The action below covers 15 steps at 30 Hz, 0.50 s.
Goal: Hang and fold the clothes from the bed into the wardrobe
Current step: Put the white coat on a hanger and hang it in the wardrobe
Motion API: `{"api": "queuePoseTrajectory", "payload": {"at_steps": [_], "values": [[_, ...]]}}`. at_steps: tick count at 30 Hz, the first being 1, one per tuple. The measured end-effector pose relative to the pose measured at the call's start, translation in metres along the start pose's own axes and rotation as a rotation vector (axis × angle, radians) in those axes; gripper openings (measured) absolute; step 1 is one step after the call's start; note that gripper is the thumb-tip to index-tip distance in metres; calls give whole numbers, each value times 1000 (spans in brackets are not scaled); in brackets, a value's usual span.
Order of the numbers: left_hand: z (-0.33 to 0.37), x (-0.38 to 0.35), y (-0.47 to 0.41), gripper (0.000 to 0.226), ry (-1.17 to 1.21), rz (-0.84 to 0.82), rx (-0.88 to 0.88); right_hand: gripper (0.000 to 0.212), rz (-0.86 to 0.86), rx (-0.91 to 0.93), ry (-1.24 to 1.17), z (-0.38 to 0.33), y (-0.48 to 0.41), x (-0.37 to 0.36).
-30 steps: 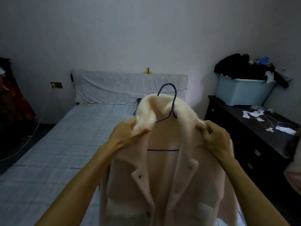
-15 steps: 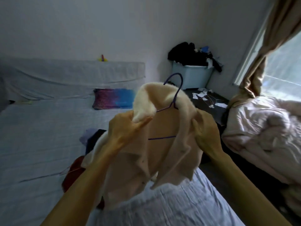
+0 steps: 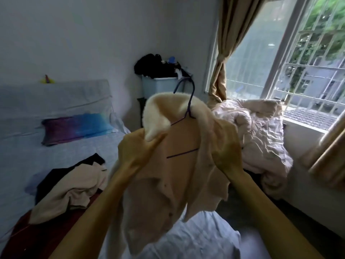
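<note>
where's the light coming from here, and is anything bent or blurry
Head view: daylight enters through the window on the right, leaving the bed and the wall dim. Head view: the window's frame leans and bows, a wide-angle effect. Head view: the coat and hanger look fairly sharp, though grainy.

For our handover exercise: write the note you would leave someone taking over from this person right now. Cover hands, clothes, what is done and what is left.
Left hand: grips the coat at the collar.
Right hand: grips the coat's other shoulder.
Coat: on the hanger, hook free above the collar, held up over the bed.
Done: coat is on the hanger.
Left: hang it in the wardrobe, which is not in view; then deal with the pile on the bed.
</note>
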<state>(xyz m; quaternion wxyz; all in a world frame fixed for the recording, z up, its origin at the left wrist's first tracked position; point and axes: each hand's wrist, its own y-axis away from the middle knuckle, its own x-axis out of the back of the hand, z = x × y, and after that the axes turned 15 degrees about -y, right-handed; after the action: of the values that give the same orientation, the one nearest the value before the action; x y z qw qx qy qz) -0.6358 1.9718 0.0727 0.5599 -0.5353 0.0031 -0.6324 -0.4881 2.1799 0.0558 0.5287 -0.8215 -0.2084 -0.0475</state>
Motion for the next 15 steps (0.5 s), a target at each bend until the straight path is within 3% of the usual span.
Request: {"api": "queuePoseTrajectory", "payload": {"at_steps": [7,13,15], "values": [[145,-52,40,43,37,-89,-105,30,37,-3,125,63,29,139],[247,-118,64,73,61,-177,-171,29,132,-174,150,113,71,257],[280,-134,73,70,73,-190,-200,31,150,-267,216,128,78,290]]}}
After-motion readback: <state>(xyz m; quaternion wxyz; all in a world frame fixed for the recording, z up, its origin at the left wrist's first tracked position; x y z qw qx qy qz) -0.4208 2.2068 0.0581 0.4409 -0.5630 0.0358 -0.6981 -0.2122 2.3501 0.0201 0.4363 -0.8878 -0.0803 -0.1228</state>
